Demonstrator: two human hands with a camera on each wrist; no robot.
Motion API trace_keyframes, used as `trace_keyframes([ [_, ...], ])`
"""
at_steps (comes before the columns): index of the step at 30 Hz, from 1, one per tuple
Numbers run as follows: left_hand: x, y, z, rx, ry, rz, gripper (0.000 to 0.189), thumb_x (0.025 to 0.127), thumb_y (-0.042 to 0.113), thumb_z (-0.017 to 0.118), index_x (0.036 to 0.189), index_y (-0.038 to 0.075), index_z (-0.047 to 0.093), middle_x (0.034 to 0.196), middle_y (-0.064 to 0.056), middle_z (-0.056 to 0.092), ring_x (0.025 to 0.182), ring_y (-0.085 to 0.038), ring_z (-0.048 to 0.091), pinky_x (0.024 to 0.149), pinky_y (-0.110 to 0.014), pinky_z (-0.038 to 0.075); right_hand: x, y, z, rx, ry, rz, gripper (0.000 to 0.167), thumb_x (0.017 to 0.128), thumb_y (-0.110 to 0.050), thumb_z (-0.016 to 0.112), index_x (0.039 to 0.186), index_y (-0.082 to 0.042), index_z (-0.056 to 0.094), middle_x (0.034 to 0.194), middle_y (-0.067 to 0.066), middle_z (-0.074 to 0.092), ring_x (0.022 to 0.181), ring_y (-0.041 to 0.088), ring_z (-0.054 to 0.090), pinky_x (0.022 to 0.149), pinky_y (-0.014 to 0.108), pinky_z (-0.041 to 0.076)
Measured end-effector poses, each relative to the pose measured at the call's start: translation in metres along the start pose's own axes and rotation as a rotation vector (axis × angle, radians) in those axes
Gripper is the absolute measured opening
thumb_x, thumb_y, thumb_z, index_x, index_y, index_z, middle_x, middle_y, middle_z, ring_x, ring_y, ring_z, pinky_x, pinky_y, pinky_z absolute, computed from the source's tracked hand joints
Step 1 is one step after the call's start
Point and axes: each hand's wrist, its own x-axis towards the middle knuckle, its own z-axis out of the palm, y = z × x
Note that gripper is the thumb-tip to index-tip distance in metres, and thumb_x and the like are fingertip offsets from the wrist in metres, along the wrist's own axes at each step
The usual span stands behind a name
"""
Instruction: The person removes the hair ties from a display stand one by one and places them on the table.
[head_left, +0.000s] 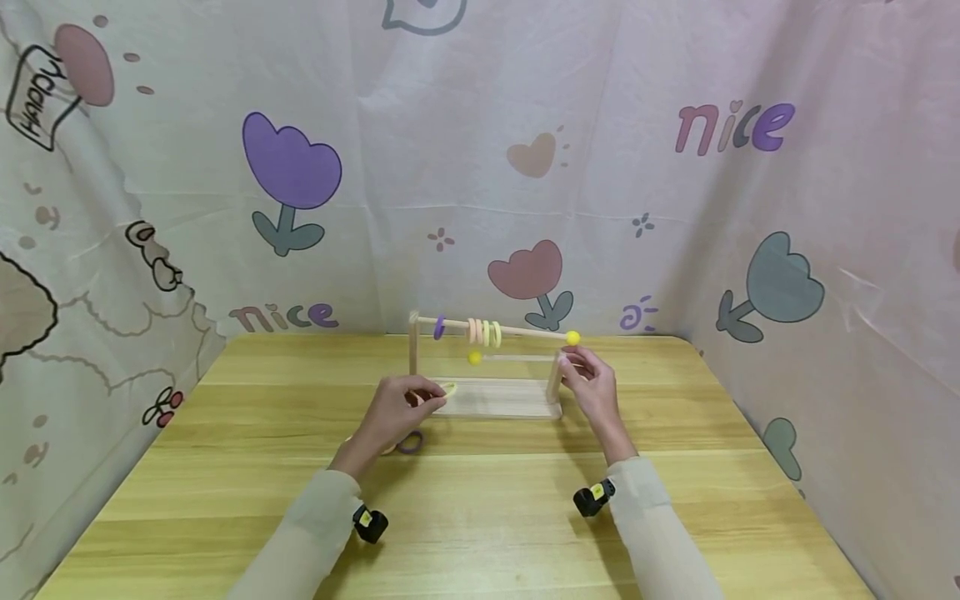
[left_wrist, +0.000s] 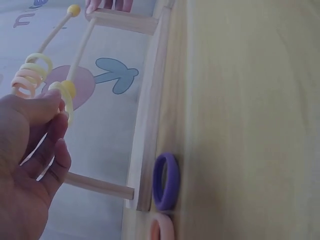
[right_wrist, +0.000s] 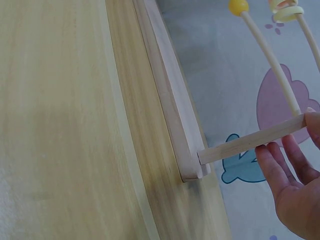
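My left hand [head_left: 397, 407] pinches a pale yellow hair tie [head_left: 451, 389] between thumb and fingertips. In the left wrist view the hair tie overlaps the yellow ball [left_wrist: 71, 89] ending the lower rod [head_left: 517, 358]; in the head view it sits lower and to the left of that ball. With its thumb and fingers, my right hand [head_left: 596, 390] grips the top of the right post [right_wrist: 250, 144] of a wooden rack [head_left: 498, 400]. On the upper rod [head_left: 532, 332] hang a purple hair tie [head_left: 438, 327] and several peach and yellow hair ties [head_left: 477, 332].
Another purple hair tie [left_wrist: 166, 181] and a peach one [left_wrist: 163, 228] lie on the wooden table [head_left: 495, 525] near the rack's left front, partly behind the left arm. The upper rod ends in a yellow ball [head_left: 573, 338] above the right hand. A printed cloth [head_left: 420, 167] hangs behind.
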Motion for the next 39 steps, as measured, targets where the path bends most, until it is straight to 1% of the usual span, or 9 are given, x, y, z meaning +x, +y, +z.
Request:
trace_keyframes([
  [5,-0.004,-0.002,0.0,0.022,-0.048,0.004,0.006,0.09,0.009,0.079,0.092,0.004,0.08,0.089,-0.004,0.079,0.075,-0.007,0.065,0.063,-0.021,0.054,0.0,-0.001,0.0,-0.01,-0.003,0.004,0.033,0.101,-0.016,0.067,0.131,-0.002,0.066,0.125,0.02,0.065,0.094,0.005,0.065,0.083,0.021,0.062],
  [11,-0.009,-0.009,0.0,0.063,-0.097,-0.007,0.004,0.09,0.01,0.079,0.088,0.007,0.08,0.085,-0.001,0.077,0.074,-0.005,0.064,0.062,-0.02,0.053,-0.001,-0.001,0.001,0.006,-0.012,0.0,0.033,0.101,-0.015,0.067,0.131,0.0,0.065,0.124,0.02,0.065,0.094,0.005,0.065,0.083,0.022,0.063],
  [13,-0.01,-0.011,0.0,0.076,-0.106,-0.011,0.001,0.088,0.008,0.08,0.088,0.007,0.08,0.084,-0.001,0.077,0.074,-0.005,0.063,0.062,-0.019,0.053,-0.001,-0.001,0.001,0.01,-0.01,-0.001,0.032,0.101,-0.015,0.067,0.13,0.0,0.065,0.123,0.02,0.065,0.094,0.005,0.066,0.083,0.022,0.063],
  [17,-0.012,-0.013,-0.002,0.095,-0.124,-0.01,0.004,0.085,0.005,0.082,0.088,0.006,0.08,0.083,-0.003,0.077,0.073,-0.004,0.062,0.06,-0.019,0.052,-0.001,-0.001,0.001,0.012,-0.01,-0.001,0.032,0.101,-0.015,0.067,0.129,-0.001,0.066,0.123,0.02,0.065,0.094,0.005,0.066,0.082,0.022,0.063],
  [20,-0.014,-0.015,-0.003,0.103,-0.149,-0.008,0.004,0.084,0.004,0.082,0.088,0.004,0.08,0.083,-0.005,0.077,0.073,-0.005,0.062,0.059,-0.019,0.051,-0.002,-0.002,0.001,0.015,-0.01,0.002,0.033,0.101,-0.015,0.068,0.13,0.0,0.065,0.123,0.021,0.065,0.093,0.005,0.066,0.082,0.023,0.063],
  [24,-0.017,-0.018,-0.004,0.12,-0.183,-0.02,0.005,0.084,0.003,0.082,0.087,0.006,0.08,0.083,-0.005,0.076,0.073,-0.005,0.059,0.058,-0.018,0.048,-0.002,-0.002,0.001,0.007,-0.008,0.005,0.033,0.101,-0.015,0.067,0.13,-0.001,0.065,0.124,0.021,0.065,0.094,0.005,0.066,0.083,0.023,0.063],
  [28,-0.019,-0.02,-0.002,0.141,-0.2,-0.036,0.007,0.084,0.002,0.082,0.087,0.008,0.08,0.083,-0.003,0.075,0.073,-0.006,0.056,0.058,-0.018,0.047,-0.001,-0.002,0.001,0.001,-0.008,0.009,0.032,0.101,-0.015,0.067,0.13,-0.001,0.065,0.124,0.021,0.065,0.094,0.005,0.066,0.083,0.023,0.063],
  [32,-0.02,-0.021,0.0,0.126,-0.219,-0.039,0.007,0.084,0.002,0.082,0.087,0.008,0.08,0.083,-0.003,0.075,0.074,-0.006,0.058,0.06,-0.018,0.049,-0.001,-0.001,0.001,0.004,-0.006,0.01,0.032,0.101,-0.014,0.067,0.13,0.0,0.065,0.124,0.021,0.065,0.094,0.005,0.066,0.085,0.026,0.063],
  [39,-0.022,-0.022,0.004,0.094,-0.251,-0.018,0.005,0.084,0.001,0.082,0.086,0.005,0.08,0.081,-0.004,0.075,0.074,-0.004,0.061,0.063,-0.018,0.053,-0.001,-0.002,0.002,0.001,-0.004,0.017,0.034,0.101,-0.015,0.067,0.131,0.001,0.065,0.126,0.023,0.065,0.094,0.004,0.066,0.087,0.029,0.063],
])
